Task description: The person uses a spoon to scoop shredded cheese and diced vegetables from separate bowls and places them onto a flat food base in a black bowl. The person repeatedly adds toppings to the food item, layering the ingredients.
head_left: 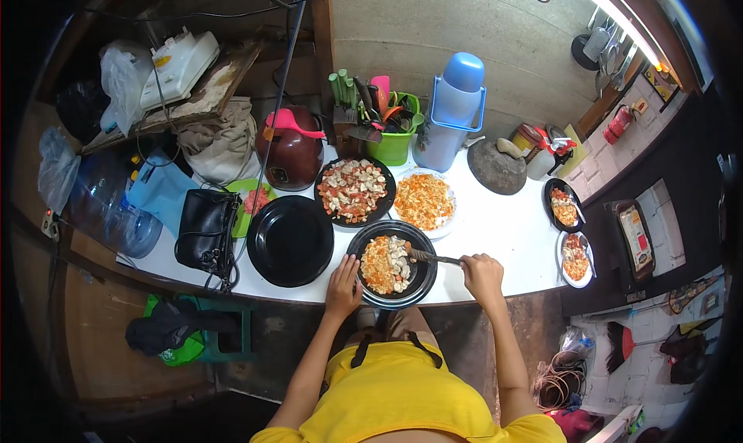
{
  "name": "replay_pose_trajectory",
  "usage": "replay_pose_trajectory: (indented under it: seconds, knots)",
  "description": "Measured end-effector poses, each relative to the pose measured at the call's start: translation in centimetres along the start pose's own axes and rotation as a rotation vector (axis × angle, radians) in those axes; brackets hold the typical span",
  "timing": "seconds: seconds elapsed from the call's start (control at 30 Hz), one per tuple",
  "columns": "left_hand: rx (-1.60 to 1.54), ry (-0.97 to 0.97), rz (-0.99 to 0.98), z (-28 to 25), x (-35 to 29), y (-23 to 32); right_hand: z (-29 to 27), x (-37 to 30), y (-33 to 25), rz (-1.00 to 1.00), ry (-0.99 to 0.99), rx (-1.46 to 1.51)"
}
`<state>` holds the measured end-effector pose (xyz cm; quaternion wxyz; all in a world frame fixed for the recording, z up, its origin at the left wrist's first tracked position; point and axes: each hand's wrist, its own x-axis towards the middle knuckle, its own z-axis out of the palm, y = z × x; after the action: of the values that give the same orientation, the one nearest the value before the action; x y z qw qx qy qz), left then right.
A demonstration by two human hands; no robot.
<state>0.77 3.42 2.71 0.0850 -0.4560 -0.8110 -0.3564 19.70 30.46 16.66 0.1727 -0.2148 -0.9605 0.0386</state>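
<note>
My left hand (343, 288) grips the left rim of a black plate (428, 286) at the table's front edge. Orange-flecked rice (378, 263) lies in the plate's left part, with pale and reddish chopped pieces (399, 266) on its right. My right hand (483, 276) is closed around the handle of a spatula-like serving utensil (435, 258), whose brown head touches the food. Just beyond stand a black dish of chopped pieces (352, 189) and a white plate of orange-flecked rice (423, 200). Another black plate (291, 242) sits to the left.
Left along the table are a black handbag (206, 230), a green plate (241, 224) and a dark red rice cooker (289, 150). A blue jug (453, 118), green utensil holder (393, 145) and stone mortar (495, 168) line the back. Two filled plates (563, 204) sit far right.
</note>
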Motion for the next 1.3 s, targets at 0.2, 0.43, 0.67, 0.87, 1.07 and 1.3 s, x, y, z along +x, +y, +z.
replay_pose_trajectory:
  seconds: [0.2, 0.43, 0.67, 0.87, 1.07, 1.3]
  knots:
    - [-0.001, 0.008, 0.002, 0.0, 0.1, 0.0, 0.0, 0.1, 0.0, 0.029, -0.001, 0.030]
    - [-0.007, 0.010, 0.000, 0.1, 0.0, -0.1, -0.4, 0.5, 0.2, 0.036, -0.018, 0.018]
    - [-0.007, 0.006, 0.000, 0.1, 0.0, -0.1, -0.1, 0.8, 0.2, 0.005, -0.016, 0.019]
    - [-0.009, 0.008, -0.001, -0.1, 0.1, 0.0, 0.0, 1.0, 0.0, 0.011, -0.018, 0.006]
    - [-0.025, 0.014, -0.003, -0.1, -0.1, 0.1, 0.1, 1.1, 0.0, 0.005, -0.012, 0.009]
    - [-0.029, 0.011, -0.009, 0.0, 0.1, 0.1, -0.6, 1.4, 0.1, 0.023, -0.006, 0.004]
